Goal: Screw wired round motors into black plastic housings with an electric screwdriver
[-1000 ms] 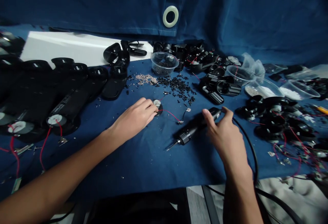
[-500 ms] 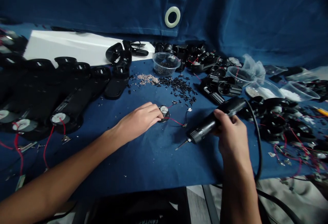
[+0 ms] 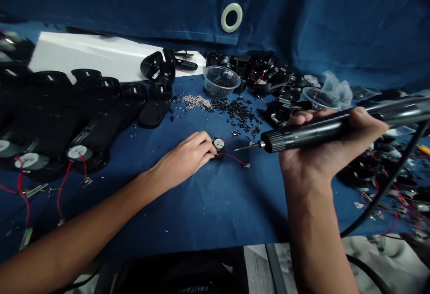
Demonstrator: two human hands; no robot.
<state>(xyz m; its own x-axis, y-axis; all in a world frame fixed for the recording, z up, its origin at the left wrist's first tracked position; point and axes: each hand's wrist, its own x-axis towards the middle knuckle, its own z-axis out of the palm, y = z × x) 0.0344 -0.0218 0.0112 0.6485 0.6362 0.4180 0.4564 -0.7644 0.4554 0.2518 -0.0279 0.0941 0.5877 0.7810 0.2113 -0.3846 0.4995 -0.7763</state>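
My left hand [image 3: 190, 157] pinches the edge of a small round motor [image 3: 219, 144] with a white face, low over the blue cloth. Red wires run from this motor to small metal contacts [image 3: 247, 165] on its right. A black electric screwdriver [image 3: 312, 130] lies across the palm of my right hand [image 3: 322, 155], with the thumb and fingers around its body. Its thin bit points left and ends a short way right of the motor, apart from it. The lower part of the motor is dark and partly hidden by my left fingers.
Black housings [image 3: 110, 110] stand in a row at the left, some with wired motors. Behind the motor lie loose black screws [image 3: 240, 112], small coppery screws [image 3: 196, 101] and a clear plastic bowl [image 3: 221, 82]. More black parts [image 3: 363, 168] and wires crowd the right, near the screwdriver's cable [image 3: 386, 186].
My right hand has turned palm up and raised the screwdriver, swinging it from a downward slant to nearly level. My left hand stays at the motor.
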